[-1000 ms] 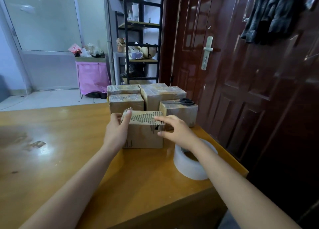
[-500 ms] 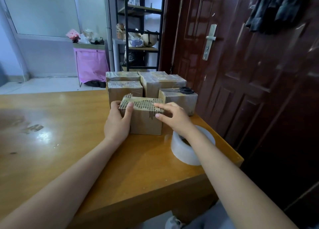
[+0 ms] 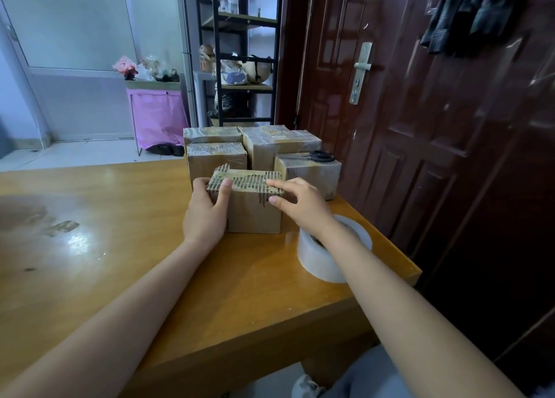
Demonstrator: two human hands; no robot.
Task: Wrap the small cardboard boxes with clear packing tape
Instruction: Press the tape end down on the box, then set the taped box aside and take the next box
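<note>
A: What is the head view showing?
B: The front box is standing on the table, just before 4 taped boxes. The left hand is gripping its left corner.
A: And the right hand?
B: Its fingers are resting almost straight on the box's right edge, holding nothing. The tape roll is lying right of the box.
</note>
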